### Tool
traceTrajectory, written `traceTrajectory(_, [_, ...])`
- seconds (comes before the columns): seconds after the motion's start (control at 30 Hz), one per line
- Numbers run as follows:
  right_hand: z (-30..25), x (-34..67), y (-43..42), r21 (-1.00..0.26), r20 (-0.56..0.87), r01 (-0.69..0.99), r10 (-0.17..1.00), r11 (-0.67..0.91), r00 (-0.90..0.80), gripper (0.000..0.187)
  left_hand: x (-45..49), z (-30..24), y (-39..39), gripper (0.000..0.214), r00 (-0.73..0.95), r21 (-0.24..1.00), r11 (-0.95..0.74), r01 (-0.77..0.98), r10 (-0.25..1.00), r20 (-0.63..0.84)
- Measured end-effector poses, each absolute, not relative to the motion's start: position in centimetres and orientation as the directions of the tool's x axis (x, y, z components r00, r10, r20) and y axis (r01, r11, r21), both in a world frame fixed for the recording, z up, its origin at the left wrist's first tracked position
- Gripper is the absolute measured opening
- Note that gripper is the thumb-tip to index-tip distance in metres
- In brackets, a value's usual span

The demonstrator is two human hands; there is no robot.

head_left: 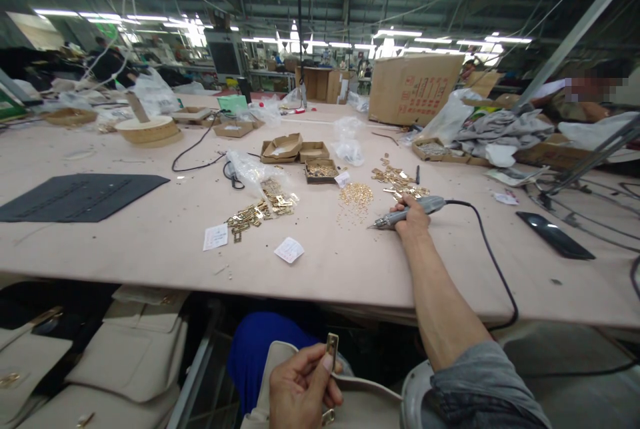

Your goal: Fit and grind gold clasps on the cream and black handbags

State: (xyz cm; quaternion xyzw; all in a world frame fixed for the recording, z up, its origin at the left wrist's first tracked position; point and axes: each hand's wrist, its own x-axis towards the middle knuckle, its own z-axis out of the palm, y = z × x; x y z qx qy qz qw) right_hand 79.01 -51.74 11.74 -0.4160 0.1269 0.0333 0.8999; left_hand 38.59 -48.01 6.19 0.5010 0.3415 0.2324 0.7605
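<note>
Left hand point(304, 386) pinches clasp point(332, 348), probably — outside table edge point(320, 296).

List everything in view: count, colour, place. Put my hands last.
table: one, pinkish, in front
corded screwdriver: one, grey, in right hand
held metal plate: one, gold, in left hand
loose metal plates: two piles, gold, near middle
small metal pieces: one heap, gold, between those piles
paper slips: several, white, on table
phone: one, black, table's right
flat sheet: one, black, table's left
round stand: one, tan, table's rear left
small open boxes: several, brown, across table
large carton: one, brown, table's far side
plastic bags: several, clear, across table
handbags: several, beige, below tabletop, left
ceiling lights: many, white, background
left hand: one, bare, over lap
right hand: one, bare, above table
</note>
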Motion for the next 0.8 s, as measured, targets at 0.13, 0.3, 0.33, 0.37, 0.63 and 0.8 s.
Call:
traceTrajectory(0.13, [11.6,79.03,-51.92,-0.741,-0.257,-0.172,-0.037,0.649,0.966,0.02,38.52,6.24,-48.06,0.054,0.657,0.924,0.382,-0.002,0.697,-0.287])
traceTrajectory(0.3, [11.5,78.94,-51.97,-0.743,-0.25,-0.167,-0.036,0.648,0.968,0.02,38.42,6.26,-48.07,0.053,0.661,0.927,0.375,-0.01,0.698,-0.275])
traceTrajectory(0.33, [11.49,78.93,-51.97,-0.744,-0.248,-0.166,-0.037,0.648,0.968,0.02,38.39,6.23,-48.07,0.053,0.661,0.927,0.374,-0.011,0.698,-0.274])
traceTrajectory(0.37, [11.47,78.92,-51.98,-0.745,-0.247,-0.165,-0.037,0.647,0.968,0.02,38.36,6.2,-48.06,0.052,0.662,0.927,0.375,-0.012,0.698,-0.274])
traceTrajectory(0.63, [11.4,78.84,-52.23,-0.743,-0.235,-0.184,0.006,0.643,0.972,0.021,38.16,6.1,-47.88,0.047,0.689,0.931,0.365,-0.013,0.678,-0.257])
traceTrajectory(0.8, [11.45,78.72,-52.38,-0.743,-0.239,-0.194,0.017,0.641,0.971,0.021,38.14,6.28,-47.89,0.046,0.698,0.932,0.362,-0.011,0.67,-0.252])
